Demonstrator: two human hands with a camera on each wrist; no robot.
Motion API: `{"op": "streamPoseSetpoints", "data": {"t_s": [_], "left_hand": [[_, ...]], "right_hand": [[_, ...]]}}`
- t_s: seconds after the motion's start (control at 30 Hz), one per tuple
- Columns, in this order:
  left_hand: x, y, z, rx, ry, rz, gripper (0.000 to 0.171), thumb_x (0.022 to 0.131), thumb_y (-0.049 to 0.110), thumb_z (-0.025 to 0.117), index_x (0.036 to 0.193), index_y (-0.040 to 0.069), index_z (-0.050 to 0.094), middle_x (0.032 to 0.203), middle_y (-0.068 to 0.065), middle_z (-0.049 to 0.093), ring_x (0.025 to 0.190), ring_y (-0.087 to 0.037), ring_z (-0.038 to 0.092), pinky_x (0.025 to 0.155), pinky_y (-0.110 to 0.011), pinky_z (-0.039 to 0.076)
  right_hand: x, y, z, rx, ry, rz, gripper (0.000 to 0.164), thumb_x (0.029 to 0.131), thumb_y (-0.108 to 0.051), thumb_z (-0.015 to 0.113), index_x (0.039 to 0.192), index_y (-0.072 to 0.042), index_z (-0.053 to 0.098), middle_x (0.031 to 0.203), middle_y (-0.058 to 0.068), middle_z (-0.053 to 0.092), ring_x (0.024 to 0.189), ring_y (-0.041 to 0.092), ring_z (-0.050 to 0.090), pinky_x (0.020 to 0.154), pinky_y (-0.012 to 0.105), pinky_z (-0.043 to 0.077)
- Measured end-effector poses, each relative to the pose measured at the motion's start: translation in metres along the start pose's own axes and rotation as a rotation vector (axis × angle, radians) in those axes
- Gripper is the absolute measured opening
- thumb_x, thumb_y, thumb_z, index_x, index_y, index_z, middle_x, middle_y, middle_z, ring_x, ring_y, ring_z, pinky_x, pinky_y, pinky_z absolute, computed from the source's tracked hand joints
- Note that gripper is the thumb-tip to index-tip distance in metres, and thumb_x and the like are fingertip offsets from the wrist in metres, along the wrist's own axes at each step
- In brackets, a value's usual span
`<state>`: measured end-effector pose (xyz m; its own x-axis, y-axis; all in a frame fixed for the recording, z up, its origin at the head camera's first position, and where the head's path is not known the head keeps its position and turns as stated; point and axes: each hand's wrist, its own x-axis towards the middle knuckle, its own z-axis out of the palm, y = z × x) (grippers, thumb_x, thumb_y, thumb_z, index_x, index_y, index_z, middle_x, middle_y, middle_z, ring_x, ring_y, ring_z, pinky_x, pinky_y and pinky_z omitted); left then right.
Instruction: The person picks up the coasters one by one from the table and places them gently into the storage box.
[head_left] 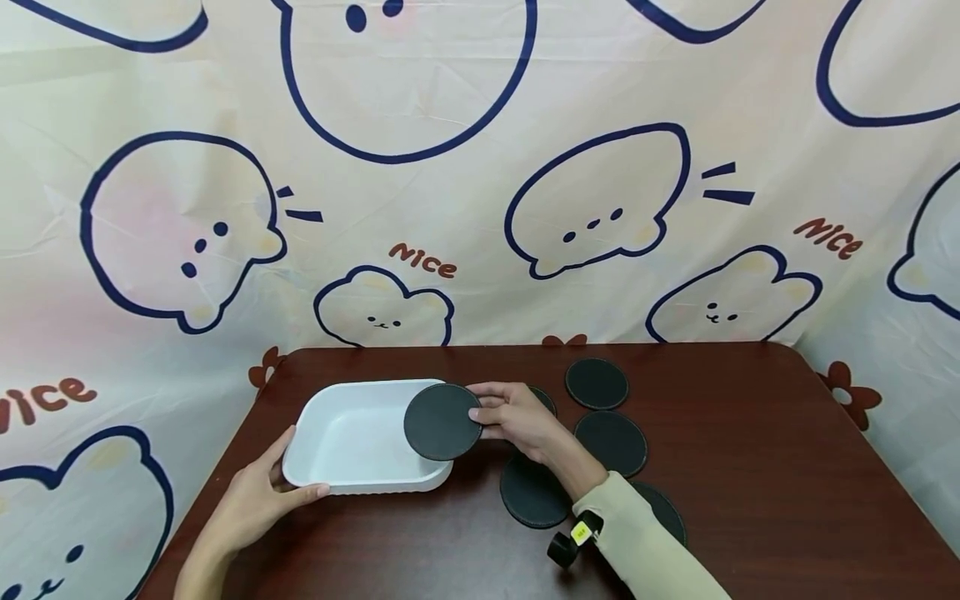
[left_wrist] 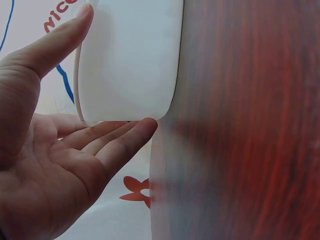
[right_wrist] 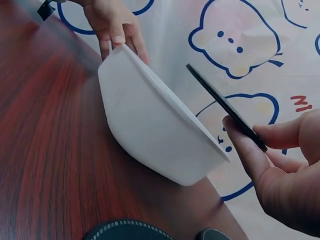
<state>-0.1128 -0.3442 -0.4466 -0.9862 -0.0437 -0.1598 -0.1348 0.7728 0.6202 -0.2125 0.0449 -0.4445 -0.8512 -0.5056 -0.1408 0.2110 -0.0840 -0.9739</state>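
Tray [head_left: 348,437] stretches lengthwise left to right, left hand [head_left: 253,498] gripping its end, right hand [head_left: 519,419] pinching a near-level disc [head_left: 441,422].

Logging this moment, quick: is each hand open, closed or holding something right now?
Left hand: holding the white tray at its left end.
Right hand: pinching a black disc between thumb and fingers.
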Motion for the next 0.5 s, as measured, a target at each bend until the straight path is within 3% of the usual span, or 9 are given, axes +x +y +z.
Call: {"op": "streamPoseSetpoints", "data": {"t_s": [0.17, 0.5], "left_hand": [[-0.001, -0.001, -0.001, -0.009, 0.005, 0.004, 0.127, 0.085, 0.053, 0.089, 0.171, 0.001, 0.013, 0.165, -0.037, 0.037, 0.137, -0.050, 0.061, 0.099, -0.049, 0.062], [0.002, 0.000, -0.001, 0.006, -0.007, -0.017, 0.128, 0.086, 0.053, 0.088, 0.171, 0.000, 0.010, 0.168, -0.037, 0.031, 0.145, -0.054, 0.052, 0.108, -0.058, 0.054]], "right_hand": [[0.009, 0.000, 0.011, 0.009, -0.002, 0.012, 0.045, 0.104, 0.002, 0.064, 0.149, 0.003, 0.058, 0.132, 0.022, 0.074, 0.094, 0.013, 0.078, 0.085, 0.030, 0.065], [0.023, 0.003, 0.026, 0.020, 0.016, 0.048, 0.049, 0.104, 0.002, 0.063, 0.151, 0.008, 0.052, 0.134, 0.024, 0.071, 0.099, 0.016, 0.076, 0.091, 0.036, 0.064]]}}
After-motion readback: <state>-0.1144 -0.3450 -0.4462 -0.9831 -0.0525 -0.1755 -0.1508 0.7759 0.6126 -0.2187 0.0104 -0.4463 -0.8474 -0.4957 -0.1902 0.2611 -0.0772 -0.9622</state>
